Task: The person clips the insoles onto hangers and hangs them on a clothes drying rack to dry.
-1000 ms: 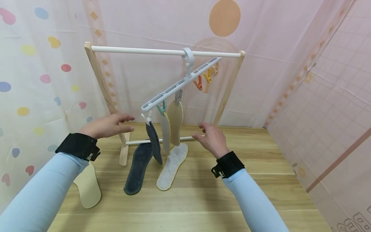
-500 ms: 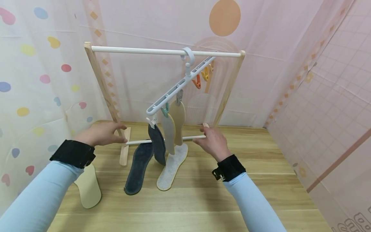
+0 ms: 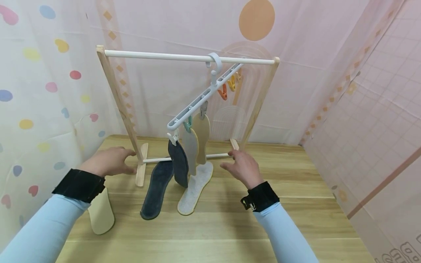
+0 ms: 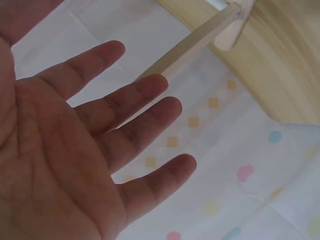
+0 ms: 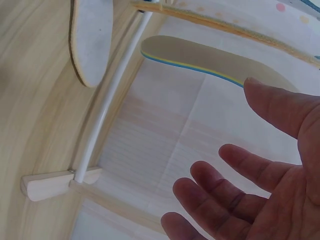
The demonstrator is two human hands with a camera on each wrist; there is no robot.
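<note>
Head view shows the drying rack (image 3: 116, 86) on the counter (image 3: 217, 226), left hand (image 3: 110, 160) and right hand (image 3: 241, 166) spread, empty, beside its uprights. It looks light, stiff and tippy; the uprights, low down, seem the best hold.

On the worktop (image 3: 230, 226) stands a rack (image 3: 108, 80), three insoles (image 3: 192, 142) hanging from its hanger (image 3: 204, 100), two more (image 3: 194, 188) lying beneath.

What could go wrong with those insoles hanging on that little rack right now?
The clip hanger hangs steeply tilted, all three insoles clipped on its low end, so it might slide or swing. Both open hands, left hand and right hand, are close to the rack; a nudge could rock it.
</note>
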